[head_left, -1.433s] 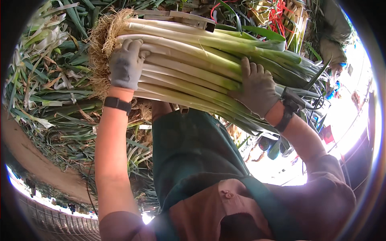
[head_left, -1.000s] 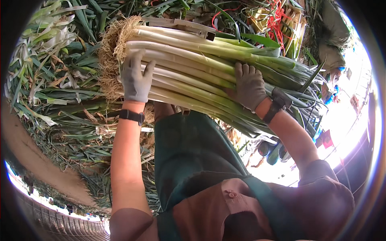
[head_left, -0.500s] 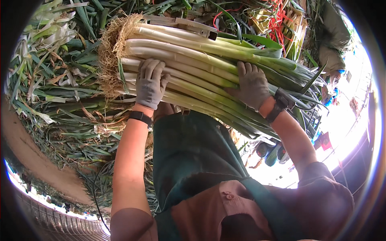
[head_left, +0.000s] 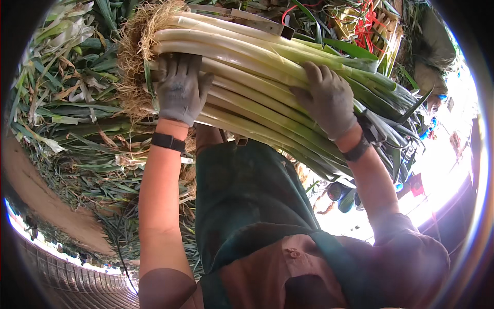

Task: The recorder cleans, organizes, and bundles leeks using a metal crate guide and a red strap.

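Observation:
A wide layer of leeks (head_left: 247, 77) lies across the view in front of me, white stems and roots to the left, green leaves to the right. My left hand (head_left: 181, 90), in a grey glove, lies palm down on the white stems near the roots. Its fingers are stretched out, their tips tucked beneath an upper stem, and the thumb stands apart. My right hand (head_left: 329, 103), gloved too, is on the greener part, its fingers bent over the stems and its thumb to the left.
A metal bar (head_left: 242, 18) runs along the leeks' far side. Loose leaves and trimmings (head_left: 77, 118) cover the left. Red twine (head_left: 364, 33) hangs near another bundle at the far right. A dark green apron (head_left: 247, 190) covers my lap below the leeks.
My left hand has moved slightly left, and its fingers have slid under an upper stem. The right hand has shifted a little right. The upper leeks appear slightly farther up the view.

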Motion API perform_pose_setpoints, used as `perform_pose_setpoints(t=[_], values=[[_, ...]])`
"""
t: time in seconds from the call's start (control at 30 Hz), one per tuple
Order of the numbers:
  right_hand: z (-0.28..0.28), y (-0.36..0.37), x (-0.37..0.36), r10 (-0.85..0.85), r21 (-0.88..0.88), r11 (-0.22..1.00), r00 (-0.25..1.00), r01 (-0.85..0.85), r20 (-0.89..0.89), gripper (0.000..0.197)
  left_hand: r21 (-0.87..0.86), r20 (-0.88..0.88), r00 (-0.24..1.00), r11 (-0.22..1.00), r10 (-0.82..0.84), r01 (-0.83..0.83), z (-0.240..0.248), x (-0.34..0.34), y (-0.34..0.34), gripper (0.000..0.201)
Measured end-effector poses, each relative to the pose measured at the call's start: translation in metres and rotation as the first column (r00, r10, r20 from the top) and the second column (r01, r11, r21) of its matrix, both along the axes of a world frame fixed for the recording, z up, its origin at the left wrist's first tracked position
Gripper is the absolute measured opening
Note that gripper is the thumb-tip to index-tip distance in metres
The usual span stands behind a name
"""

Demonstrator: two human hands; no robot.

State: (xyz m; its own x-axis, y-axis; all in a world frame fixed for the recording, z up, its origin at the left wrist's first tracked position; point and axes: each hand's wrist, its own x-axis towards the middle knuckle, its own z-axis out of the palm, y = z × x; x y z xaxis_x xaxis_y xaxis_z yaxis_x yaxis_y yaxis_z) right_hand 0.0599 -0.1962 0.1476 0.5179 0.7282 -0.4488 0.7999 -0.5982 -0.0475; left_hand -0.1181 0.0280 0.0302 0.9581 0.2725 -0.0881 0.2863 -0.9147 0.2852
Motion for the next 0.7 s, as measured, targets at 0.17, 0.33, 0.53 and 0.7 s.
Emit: perform_pose_setpoints(t=[0.17,0.33,0.53,0.7], values=[[0.0,-0.004,0.004,0.038,-0.044,0.998,0.999,-0.037,0.028,0.053,-0.023,0.11,0.994,0.999,-0.022,0.025,-0.008,0.003,0.014,0.054],[-0.014,-0.005,-0.003,0.018,-0.108,0.994,0.999,-0.021,-0.031,0.047,-0.026,0.206,0.977,0.999,0.051,-0.046,-0.007,-0.002,0.01,0.055],[-0.019,0.004,-0.005,0.014,-0.189,0.982,0.997,-0.029,-0.079,0.046,-0.109,0.329,0.939,0.992,0.102,-0.069,-0.012,-0.008,0.006,0.05],[-0.02,0.009,-0.004,0.04,-0.211,0.975,0.992,-0.064,-0.117,0.047,-0.056,0.377,0.919,0.993,0.115,-0.102,-0.014,-0.018,0.005,0.039]])
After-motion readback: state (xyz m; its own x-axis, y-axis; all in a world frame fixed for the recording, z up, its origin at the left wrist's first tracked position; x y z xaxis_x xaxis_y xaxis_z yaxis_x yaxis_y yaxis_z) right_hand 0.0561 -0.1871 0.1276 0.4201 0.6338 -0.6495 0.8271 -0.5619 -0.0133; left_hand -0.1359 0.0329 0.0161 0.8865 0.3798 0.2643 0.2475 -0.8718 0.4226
